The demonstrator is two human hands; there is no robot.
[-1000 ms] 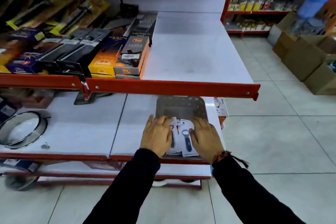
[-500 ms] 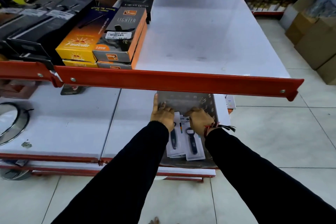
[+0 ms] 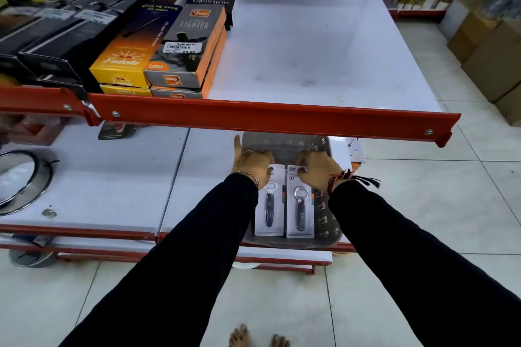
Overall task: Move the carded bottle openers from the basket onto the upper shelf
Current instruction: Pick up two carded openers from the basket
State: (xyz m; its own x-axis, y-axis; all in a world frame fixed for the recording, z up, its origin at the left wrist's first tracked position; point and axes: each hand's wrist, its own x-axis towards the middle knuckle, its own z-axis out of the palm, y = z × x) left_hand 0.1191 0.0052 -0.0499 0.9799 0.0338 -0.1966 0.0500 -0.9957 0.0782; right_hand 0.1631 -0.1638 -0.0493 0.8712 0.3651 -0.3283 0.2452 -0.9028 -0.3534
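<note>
Two white carded bottle openers lie side by side in a grey perforated basket (image 3: 328,224) on the lower shelf. My left hand (image 3: 253,165) pinches the top edge of the left card (image 3: 269,213), with one finger stretched out. My right hand (image 3: 314,169) grips the top edge of the right card (image 3: 300,213). Both hands sit under the red front lip (image 3: 282,118) of the upper shelf (image 3: 310,45), whose white right half lies bare above the basket. Whether more cards lie underneath is hidden.
Boxed lighters (image 3: 186,48) and other dark boxes are stacked on the upper shelf's left half. A round metal ring (image 3: 19,180) lies on the lower shelf at left. Cardboard boxes (image 3: 493,48) stand on the tiled floor at right. My bare feet (image 3: 258,338) show below.
My view has come closer and tilted down. Both hands slid from lying flat over the cards to gripping their top edges; the cards now lie apart, side by side.
</note>
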